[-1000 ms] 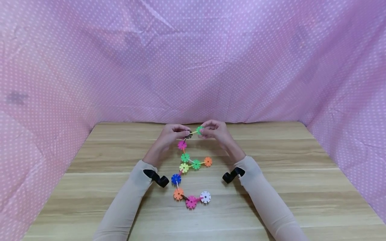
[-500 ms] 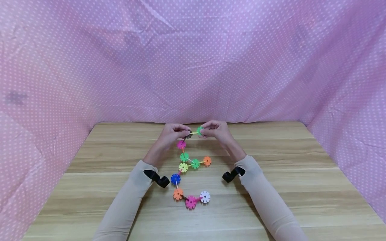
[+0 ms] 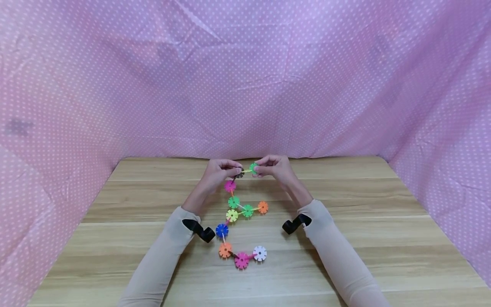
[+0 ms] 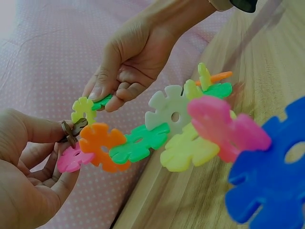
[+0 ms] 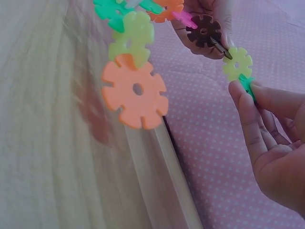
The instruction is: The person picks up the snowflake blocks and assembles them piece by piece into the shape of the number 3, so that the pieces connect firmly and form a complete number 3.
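Observation:
Slotted plastic snowflake discs are joined edge to edge in a many-coloured chain shaped like an E. At the chain's far end, my left hand (image 3: 216, 174) pinches a dark brown disc (image 5: 195, 36) between thumb and fingers. My right hand (image 3: 277, 169) pinches the green disc (image 3: 253, 168) at the tip of the top arm, and a yellow disc (image 5: 231, 69) links the two. A pink disc (image 3: 230, 186) hangs below the brown one. The middle arm ends in an orange disc (image 5: 116, 95), the bottom arm in a white disc (image 3: 260, 253). Fingers partly cover both gripped discs.
Beneath lies a wood-grain table (image 3: 337, 251), its far edge just beyond my hands. A pink polka-dot cloth (image 3: 245, 85) hangs behind and at both sides. A black wrist mount (image 3: 199, 230) sticks out from each sleeve.
The lower part of the chain has drifted slightly left. Both hands keep their pinch on the same discs and stay nearly in place.

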A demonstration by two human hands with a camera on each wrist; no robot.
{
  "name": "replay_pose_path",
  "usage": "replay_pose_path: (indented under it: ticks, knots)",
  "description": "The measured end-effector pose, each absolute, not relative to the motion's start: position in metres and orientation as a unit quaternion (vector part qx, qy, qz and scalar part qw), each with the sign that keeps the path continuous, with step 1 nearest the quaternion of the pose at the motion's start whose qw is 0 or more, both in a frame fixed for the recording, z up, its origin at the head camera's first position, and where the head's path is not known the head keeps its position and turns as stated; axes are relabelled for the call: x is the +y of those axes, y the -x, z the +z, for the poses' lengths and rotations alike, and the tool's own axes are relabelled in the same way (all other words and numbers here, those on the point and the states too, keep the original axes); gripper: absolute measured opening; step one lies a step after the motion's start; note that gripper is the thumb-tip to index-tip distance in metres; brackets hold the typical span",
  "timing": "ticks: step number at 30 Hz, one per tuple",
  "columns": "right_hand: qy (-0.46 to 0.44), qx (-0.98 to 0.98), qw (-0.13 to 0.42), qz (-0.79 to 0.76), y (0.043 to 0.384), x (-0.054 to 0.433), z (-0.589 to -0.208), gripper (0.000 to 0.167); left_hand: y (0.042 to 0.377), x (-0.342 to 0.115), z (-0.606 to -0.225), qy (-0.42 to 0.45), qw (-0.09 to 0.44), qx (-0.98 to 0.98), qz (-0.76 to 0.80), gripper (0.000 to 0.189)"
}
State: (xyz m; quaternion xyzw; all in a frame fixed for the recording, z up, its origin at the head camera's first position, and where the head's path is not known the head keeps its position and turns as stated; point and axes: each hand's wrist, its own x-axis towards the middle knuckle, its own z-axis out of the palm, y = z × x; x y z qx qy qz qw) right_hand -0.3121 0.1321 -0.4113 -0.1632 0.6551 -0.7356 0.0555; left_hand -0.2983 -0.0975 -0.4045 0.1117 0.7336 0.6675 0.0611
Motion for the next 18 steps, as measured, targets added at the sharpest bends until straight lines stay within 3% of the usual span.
replay_pose_path:
  ticks: [9,18]
  knots:
    - [0.154,0.661,0.046,-0.733,0.310,0.127,-0.410,0.012,0.299,-0.096,-0.409,-0.106,0.059,0.733,0.670,0.021]
    - [0.124,0.658,0.065,-0.740,0.308,0.120,-0.413,0.012,0.300,-0.098,-0.408,-0.043,0.068,0.727,0.682,0.022]
